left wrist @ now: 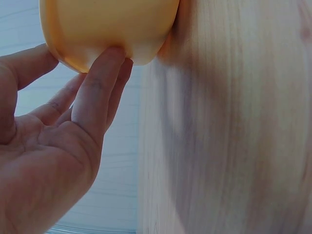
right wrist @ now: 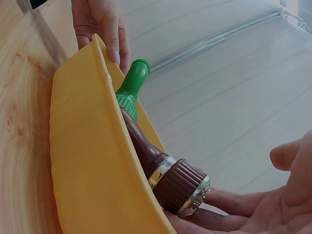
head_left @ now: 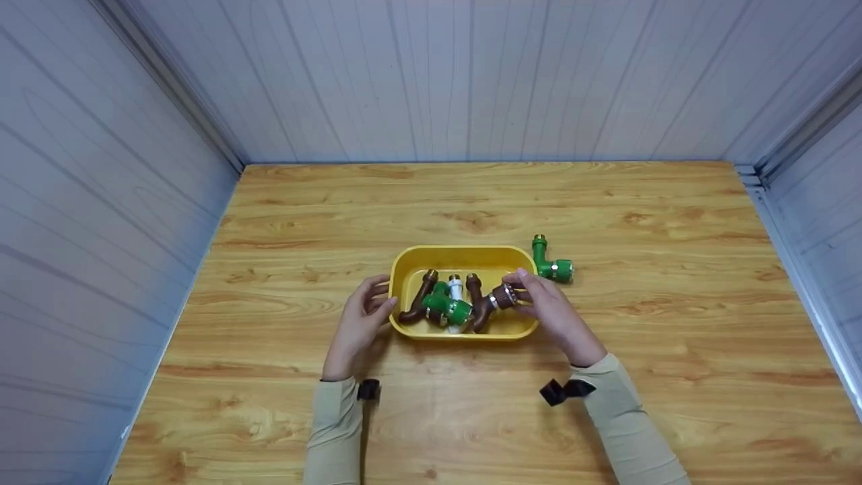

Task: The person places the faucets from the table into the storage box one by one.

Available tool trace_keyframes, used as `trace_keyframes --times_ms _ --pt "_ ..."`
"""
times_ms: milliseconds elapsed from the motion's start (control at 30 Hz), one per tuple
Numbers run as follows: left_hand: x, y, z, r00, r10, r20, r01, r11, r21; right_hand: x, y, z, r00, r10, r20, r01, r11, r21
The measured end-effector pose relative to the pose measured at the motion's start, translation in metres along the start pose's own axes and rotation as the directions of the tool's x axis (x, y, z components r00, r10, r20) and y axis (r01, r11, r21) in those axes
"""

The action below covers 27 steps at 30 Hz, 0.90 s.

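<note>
A yellow bin (head_left: 465,252) holds several plastic taps. Among them are a brown tap (head_left: 485,308) leaning toward the right end, another brown tap (head_left: 419,300) at the left, a green tap (head_left: 441,303) on top, and a white tap (head_left: 456,286) partly beneath it. My left hand (head_left: 363,320) holds the bin's left end, thumb at the rim and fingers against the outer wall. At the right end, my right hand (head_left: 549,306) reaches over the rim, extended fingers against the brown tap's ribbed knob (right wrist: 180,185). Its thumb (right wrist: 285,155) stands away from the knob.
A second green tap (head_left: 554,268) lies on the wooden table (head_left: 323,222) just outside the bin's back right corner. Pale panels (head_left: 431,81) enclose the table at the back and both sides.
</note>
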<state>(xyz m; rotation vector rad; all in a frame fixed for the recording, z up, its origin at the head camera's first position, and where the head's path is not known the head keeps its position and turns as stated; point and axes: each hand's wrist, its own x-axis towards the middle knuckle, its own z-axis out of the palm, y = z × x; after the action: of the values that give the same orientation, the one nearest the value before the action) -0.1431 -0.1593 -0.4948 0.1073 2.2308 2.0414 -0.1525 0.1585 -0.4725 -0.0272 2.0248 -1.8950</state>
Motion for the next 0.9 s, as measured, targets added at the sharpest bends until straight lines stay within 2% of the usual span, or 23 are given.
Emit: trace_keyframes --times_ms 333,900 --pt "0.0012 -0.002 -0.0001 1.0 0.02 0.004 -0.02 1.0 0.0 -0.0014 -0.0021 -0.0008 1.0 0.011 0.025 -0.013 0.996 0.085" --pt "0.0002 -0.0019 0.0004 1.0 -0.018 -0.013 0.017 0.999 -0.035 -0.0051 -0.0035 -0.0065 0.999 0.001 0.045 -0.008 0.987 0.158"
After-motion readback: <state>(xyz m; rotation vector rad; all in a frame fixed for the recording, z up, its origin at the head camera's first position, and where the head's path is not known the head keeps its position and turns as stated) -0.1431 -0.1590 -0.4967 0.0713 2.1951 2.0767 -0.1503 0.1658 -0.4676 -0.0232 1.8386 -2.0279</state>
